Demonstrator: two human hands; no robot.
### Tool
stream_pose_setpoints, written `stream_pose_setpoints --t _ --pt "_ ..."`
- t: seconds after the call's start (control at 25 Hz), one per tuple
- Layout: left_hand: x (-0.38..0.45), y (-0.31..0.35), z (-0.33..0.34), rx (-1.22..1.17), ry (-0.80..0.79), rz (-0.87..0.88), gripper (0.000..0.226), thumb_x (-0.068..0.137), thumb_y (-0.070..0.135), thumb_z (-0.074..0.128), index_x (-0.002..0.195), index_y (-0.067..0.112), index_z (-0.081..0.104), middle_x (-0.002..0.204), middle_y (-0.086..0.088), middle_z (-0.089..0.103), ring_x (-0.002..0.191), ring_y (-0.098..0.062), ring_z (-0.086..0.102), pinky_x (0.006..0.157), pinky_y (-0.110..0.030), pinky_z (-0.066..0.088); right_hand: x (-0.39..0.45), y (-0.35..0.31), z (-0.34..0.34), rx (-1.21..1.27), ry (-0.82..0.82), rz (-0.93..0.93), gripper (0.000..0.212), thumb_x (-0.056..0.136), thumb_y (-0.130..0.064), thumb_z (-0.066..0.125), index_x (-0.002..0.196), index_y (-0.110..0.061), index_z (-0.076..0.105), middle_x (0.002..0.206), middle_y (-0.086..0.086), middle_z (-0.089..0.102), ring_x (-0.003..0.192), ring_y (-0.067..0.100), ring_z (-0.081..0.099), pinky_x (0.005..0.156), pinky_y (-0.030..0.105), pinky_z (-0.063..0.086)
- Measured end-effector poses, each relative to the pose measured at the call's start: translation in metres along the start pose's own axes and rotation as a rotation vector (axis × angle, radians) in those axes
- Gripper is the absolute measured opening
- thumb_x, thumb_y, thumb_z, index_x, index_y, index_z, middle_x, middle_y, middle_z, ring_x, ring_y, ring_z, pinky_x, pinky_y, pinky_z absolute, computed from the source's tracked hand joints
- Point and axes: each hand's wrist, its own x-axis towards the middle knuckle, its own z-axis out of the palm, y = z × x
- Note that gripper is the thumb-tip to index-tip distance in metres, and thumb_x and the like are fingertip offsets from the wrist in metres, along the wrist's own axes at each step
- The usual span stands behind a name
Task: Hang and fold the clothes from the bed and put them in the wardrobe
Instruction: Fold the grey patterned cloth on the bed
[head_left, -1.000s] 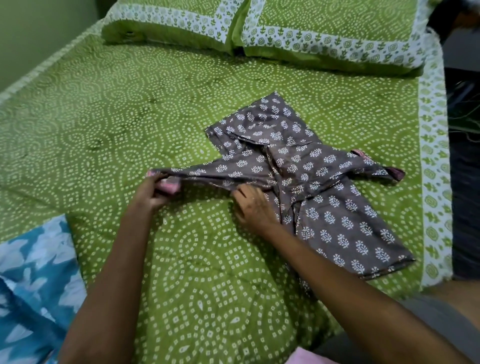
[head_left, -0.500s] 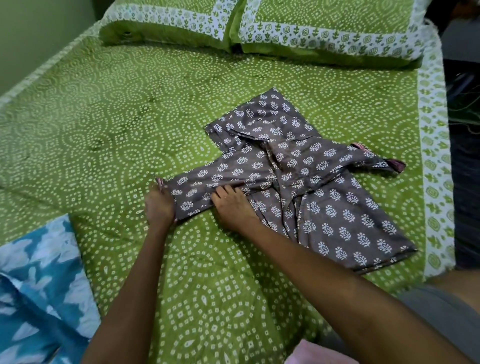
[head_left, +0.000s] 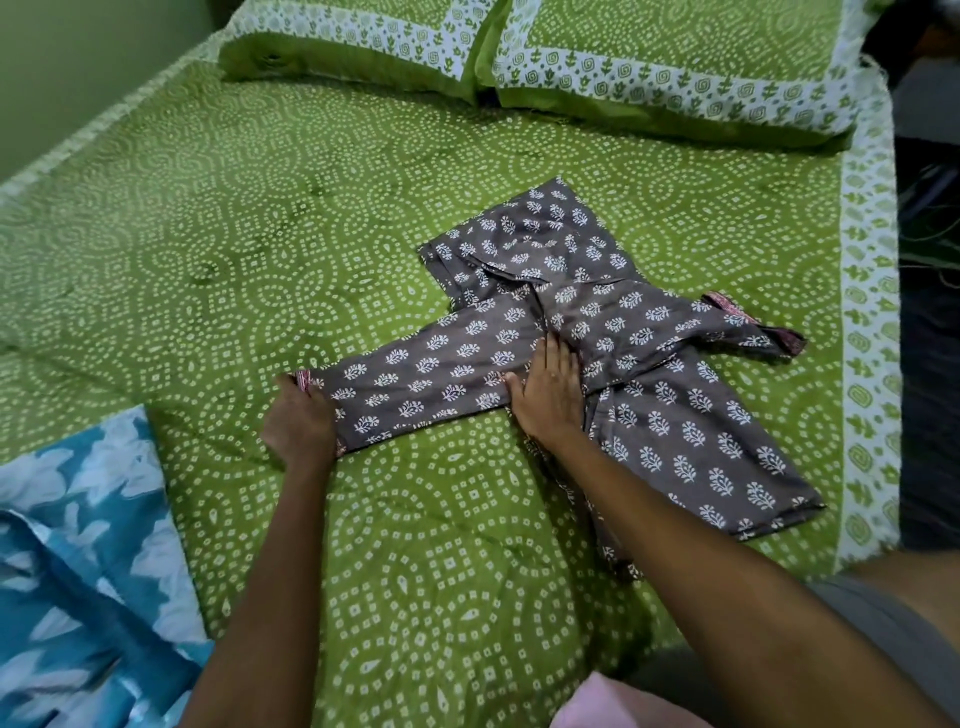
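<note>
**Sleeve laid out to the left, ready to fold in**

At the lower left of the frame a blue cloth with white shapes (head_left: 78, 561) lies on the bed (head_left: 208, 234), apart from my work. Just right of it my left hand (head_left: 298, 423) has its grip closed on the cuff end of the sleeve (head_left: 415, 379); I cannot see the fingertips, as they are tucked under the cloth. From that grip the sleeve runs rightward and slightly upward across the middle of the frame, so its long axis is nearly level, and it meets the body of the shirt (head_left: 649, 374) where my right hand (head_left: 550, 395) lies flat, fingers spread and pressing at the shoulder seam. My left hand is the nearer one to the free end, so I judge the fold should swing from there, over toward the right hand as the hinge.

The shirt is grey-brown with small white leaf sprigs and a pink cuff lining. Its body is already folded narrow, and lies right of centre on the green dotted bed. The other sleeve (head_left: 748, 327) points to the right edge, not yet folded in.
</note>
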Motion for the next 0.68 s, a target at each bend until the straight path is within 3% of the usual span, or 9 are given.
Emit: stream_pose_setpoints --t 0.08,0.12,0.2,0.28,0.36,0.48,0.56,0.64,0.68 --pt "-0.012 0.010 0.002 -0.010 0.108 0.051 0.049 0.094 0.017 0.045 0.136 -0.005 0.034 0.135 -0.029 0.042 0.123 -0.042 0.041 0.100 -0.047 0.031 0.002 -0.001 0.006 -0.119 -0.079 0.019 0.075 0.097 -0.055 0.017 0.149 -0.004 -0.004 0.156 0.016 -0.011 0.145 0.029 -0.010 0.114 0.042 -0.013" --pt "-0.023 0.023 0.005 -0.070 0.102 0.184 0.048 0.094 0.015 0.045 0.138 -0.003 0.034 0.138 -0.026 0.041 0.125 -0.039 0.039 0.103 -0.046 0.029 0.001 -0.011 0.011 -0.143 -0.090 0.000 0.078 0.096 -0.058 0.013 0.147 -0.004 -0.010 0.153 0.016 -0.019 0.143 0.030 -0.015 0.111 0.043 -0.017" --pt "-0.052 0.048 0.022 -0.148 -0.120 0.619 0.047 0.098 0.018 0.039 0.142 0.004 0.034 0.147 -0.016 0.035 0.135 -0.032 0.032 0.112 -0.043 0.023 -0.004 -0.037 0.023 -0.162 -0.114 -0.144 0.075 0.096 -0.056 0.011 0.146 -0.006 -0.014 0.150 0.016 -0.024 0.141 0.031 -0.021 0.109 0.043 -0.020" --pt "-0.069 0.059 0.039 -0.045 -0.377 0.846 0.055 0.098 0.038 0.019 0.148 0.016 0.023 0.156 -0.004 0.019 0.145 -0.020 0.014 0.118 -0.042 0.009 -0.013 -0.050 0.032 -0.182 -0.173 -0.393 0.068 0.100 -0.046 0.017 0.148 -0.006 -0.008 0.156 0.014 -0.014 0.143 0.025 -0.018 0.113 0.039 -0.017" --pt "-0.055 0.049 0.048 0.137 -0.353 0.800 0.061 0.094 0.048 0.007 0.150 0.024 0.013 0.158 0.001 0.009 0.146 -0.019 0.004 0.118 -0.042 -0.001 -0.021 -0.037 0.031 -0.148 -0.190 -0.470 0.065 0.101 -0.044 0.019 0.150 -0.009 -0.004 0.158 0.007 -0.009 0.145 0.018 -0.014 0.114 0.035 -0.015" --pt "-0.035 0.018 0.040 0.244 -0.239 0.589 0.063 0.097 0.056 0.022 0.150 0.026 0.007 0.158 0.001 0.001 0.146 -0.023 -0.001 0.115 -0.045 -0.004 -0.024 -0.002 0.009 -0.010 -0.199 -0.347 0.069 0.099 -0.048 0.028 0.150 -0.010 0.002 0.157 0.000 -0.005 0.146 0.017 -0.006 0.116 0.033 -0.007" --pt "-0.030 0.011 0.035 0.207 -0.239 0.452 0.070 0.094 0.059 0.028 0.151 0.024 0.006 0.159 -0.003 0.000 0.146 -0.026 -0.001 0.115 -0.045 -0.004 -0.028 0.016 -0.011 0.290 -0.156 -0.322 0.056 0.097 -0.035 0.045 0.145 -0.008 0.031 0.153 0.006 0.028 0.140 0.021 0.026 0.116 0.036 0.020" --pt "-0.037 0.027 0.035 0.155 -0.263 0.306 0.075 0.094 0.060 0.028 0.151 0.019 0.003 0.158 -0.008 -0.003 0.145 -0.029 -0.004 0.115 -0.044 -0.006 -0.035 0.036 -0.028 0.637 0.150 -0.157 0.027 0.095 -0.019 0.052 0.119 -0.008 0.059 0.117 0.008 0.062 0.103 0.020 0.058 0.087 0.025 0.050" --pt "-0.045 0.039 0.038 0.134 -0.276 0.241 0.077 0.094 0.059 0.027 0.151 0.014 0.001 0.158 -0.011 -0.005 0.145 -0.031 -0.007 0.115 -0.045 -0.007 -0.038 0.049 -0.033 0.797 0.305 0.042 0.016 0.094 -0.014 0.052 0.106 -0.010 0.062 0.098 0.004 0.065 0.085 0.018 0.059 0.069 0.016 0.050"
